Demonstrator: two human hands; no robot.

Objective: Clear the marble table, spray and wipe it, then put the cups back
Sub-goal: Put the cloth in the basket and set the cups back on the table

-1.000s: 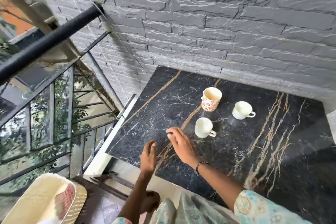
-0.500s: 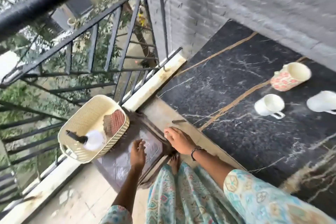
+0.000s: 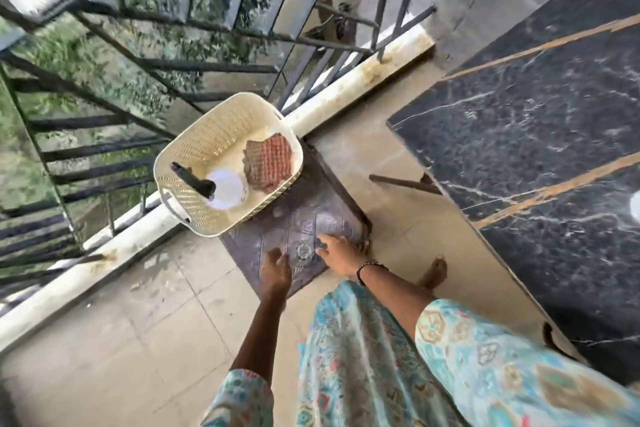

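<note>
Both hands are out over a low brown stool that stands on the floor beside the marble worktop. The left hand hangs over the near edge of the stool, fingers loosely spread and holding nothing. The right hand is just above the stool top with its fingers spread too, and it is empty as well.

On the far end of the stool sits a cream basket. Inside it stands a white spray bottle with a black trigger, and next to the bottle lies a folded checked cloth. These look like the things needed to spray and wipe. The basket is close to the black railing, with a big drop behind it.

Only a bit of one white cup shows at the right edge, on the worktop. So the worktop is likely not cleared yet.

What could go wrong? The basket hangs a little over the stool's edge, so a bump from a hand could tip it and knock the bottle out. The bottle is tall and could fall over if it is grabbed by the trigger. A bare foot is right beside the stool, so a shoved stool could hit the toes. The picture is blurry, so small things are hard to tell.
</note>
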